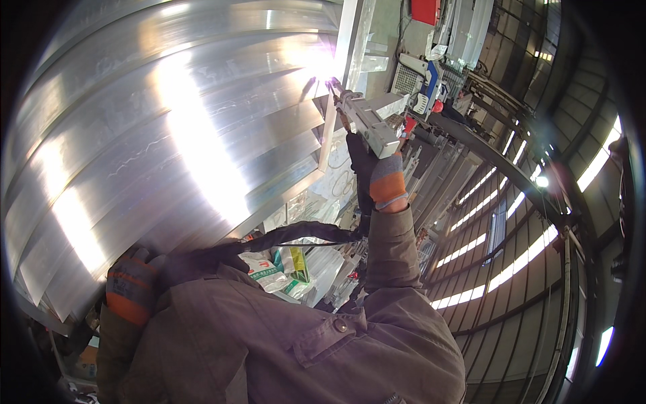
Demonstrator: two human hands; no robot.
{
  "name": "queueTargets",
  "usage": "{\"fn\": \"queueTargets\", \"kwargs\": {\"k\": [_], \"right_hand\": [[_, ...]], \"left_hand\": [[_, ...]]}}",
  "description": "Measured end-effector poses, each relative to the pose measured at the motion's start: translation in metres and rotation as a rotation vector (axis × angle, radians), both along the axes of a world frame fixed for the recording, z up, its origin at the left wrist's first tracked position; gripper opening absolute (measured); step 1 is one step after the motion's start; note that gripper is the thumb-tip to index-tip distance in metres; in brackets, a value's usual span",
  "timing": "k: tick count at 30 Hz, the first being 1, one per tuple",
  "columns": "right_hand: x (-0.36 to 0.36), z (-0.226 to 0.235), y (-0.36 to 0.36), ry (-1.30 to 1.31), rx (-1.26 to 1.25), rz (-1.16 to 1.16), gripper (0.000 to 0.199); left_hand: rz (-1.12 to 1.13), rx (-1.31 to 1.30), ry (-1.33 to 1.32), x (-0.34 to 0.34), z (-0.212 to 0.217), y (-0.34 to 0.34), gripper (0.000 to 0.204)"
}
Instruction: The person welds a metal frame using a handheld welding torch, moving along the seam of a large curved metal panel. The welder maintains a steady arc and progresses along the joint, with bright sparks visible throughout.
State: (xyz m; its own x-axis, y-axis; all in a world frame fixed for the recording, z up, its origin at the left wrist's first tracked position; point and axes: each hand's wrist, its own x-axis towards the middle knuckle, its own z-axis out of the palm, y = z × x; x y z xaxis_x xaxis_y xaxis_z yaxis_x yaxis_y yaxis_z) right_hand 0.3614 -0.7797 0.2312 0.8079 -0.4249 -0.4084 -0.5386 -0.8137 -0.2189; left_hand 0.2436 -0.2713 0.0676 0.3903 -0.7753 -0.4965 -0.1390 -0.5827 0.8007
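Note:
A welding torch (373,124) with a grey blocky body is in my right hand (387,176), which wears a grey and orange glove wrapped round its handle. Its tip meets a glaring white-violet arc at the upper end of a stack of long, shiny metal profiles (134,161). The glare hides the joint itself. Lower left, my left hand (134,276), gloved alike, lies against the near edge of the profiles with its fingers stretched out, partly in shadow. A black-sleeved cable (296,233) runs from the torch side across in front of my body.
Beyond the arc stands an upright metal bar (348,40). A blue and white machine (425,84) sits farther right, near a red panel (425,10). Printed plastic bags (286,266) lie below the cable. Long metal lengths (444,182) are stacked to the right.

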Motion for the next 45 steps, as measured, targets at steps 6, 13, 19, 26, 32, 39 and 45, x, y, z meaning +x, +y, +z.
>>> {"fn": "queueTargets", "kwargs": {"k": [6,13,19,26,32,39,45], "right_hand": [[0.000,0.005,0.003,-0.002,0.034,-0.010,0.031],[-0.005,0.004,-0.002,0.018,-0.021,-0.033,0.036],[-0.006,0.005,0.000,0.017,-0.023,-0.053,0.037],[-0.008,0.008,0.001,0.027,-0.004,-0.058,0.037],[-0.013,0.007,-0.003,-0.005,0.031,-0.063,0.034],[-0.025,0.023,0.007,-0.173,0.231,-0.120,0.019],[-0.029,0.016,-0.006,-0.164,0.253,-0.150,0.023]], "left_hand": [[-0.016,0.071,0.043,-0.004,-0.003,-0.003,0.051],[0.062,0.012,0.001,-0.014,-0.008,0.001,0.046],[0.085,-0.018,-0.004,-0.017,-0.014,0.000,0.052],[0.110,-0.043,-0.005,-0.011,-0.009,-0.001,0.056],[0.100,-0.036,-0.003,-0.017,-0.013,0.000,0.042],[0.139,-0.029,-0.014,-0.032,-0.032,0.007,0.035],[0.173,-0.116,-0.133,-0.014,-0.007,0.004,0.033]]}}
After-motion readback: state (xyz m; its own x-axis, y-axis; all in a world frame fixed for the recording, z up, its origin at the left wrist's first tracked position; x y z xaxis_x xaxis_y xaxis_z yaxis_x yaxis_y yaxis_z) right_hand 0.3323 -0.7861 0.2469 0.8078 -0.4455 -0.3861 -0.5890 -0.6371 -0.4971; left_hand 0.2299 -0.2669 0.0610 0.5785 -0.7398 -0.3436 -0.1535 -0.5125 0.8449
